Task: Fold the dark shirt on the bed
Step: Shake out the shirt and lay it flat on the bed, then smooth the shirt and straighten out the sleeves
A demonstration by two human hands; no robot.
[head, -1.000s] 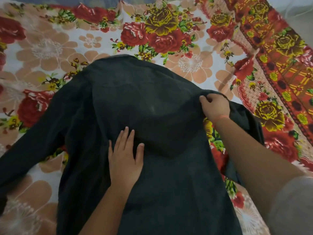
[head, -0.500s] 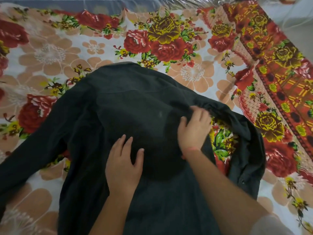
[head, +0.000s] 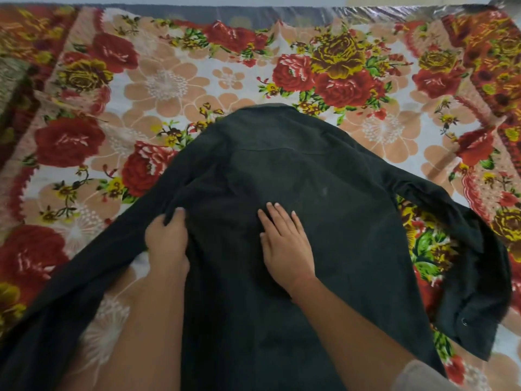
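The dark shirt (head: 296,176) lies back side up on the bed, collar pointing away from me. Its left sleeve runs out toward the near left corner. Its right sleeve curls down the right side, cuff with a button near the bottom right. My left hand (head: 167,241) grips the fabric at the shirt's left side, by the armpit, fingers curled into the cloth. My right hand (head: 284,244) rests flat on the middle of the shirt's back, fingers spread, holding nothing.
A floral bedspread (head: 158,83) in red, peach and yellow covers the bed. Its far edge shows a grey strip (head: 253,15) of mattress or plastic. A darker patterned border (head: 496,60) runs along the right side.
My left hand slid from the shirt's back to its left side and took hold of the cloth. My right hand left the right shoulder and now lies flat on the middle.
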